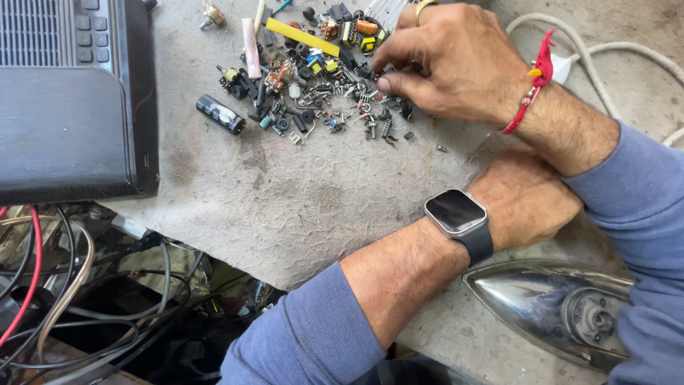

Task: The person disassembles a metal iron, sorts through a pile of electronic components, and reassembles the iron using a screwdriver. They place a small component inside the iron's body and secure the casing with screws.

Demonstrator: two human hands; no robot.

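Two bare hands work over a grey, stained bench (285, 192), seen from above. At far left sits one dark radio-like box (71, 100) with a ribbed grille and a column of grey buttons. Below it, off the bench edge, hangs a tangle of wires (78, 285), most of them black, one red.

Right of the box lies one black cylinder capacitor (220, 114), apart from the rest. Next comes a heap of small parts (313, 85), too many and too small to count: springs, coils, black bits. Among them are one pale pink strip (251, 48) and one yellow bar (303, 37).

The left hand (524, 199) lies low on the bench, knuckles up, forearm reaching in from the lower middle in a blue sleeve. One grey-cased watch (457, 214) with a dark screen sits on that wrist. Its fingers are hidden under the other arm, so I cannot tell its grip.

The right hand (449, 60) crosses over it, palm down at the heap's right edge, fingers curled and fingertips pinched together among the parts; what they pinch cannot be made out. It wears one gold ring (422, 7) and one red thread (534, 89) at the wrist.

White cable (613, 50) loops at upper right. One shiny iron soleplate (556, 310) lies at lower right.
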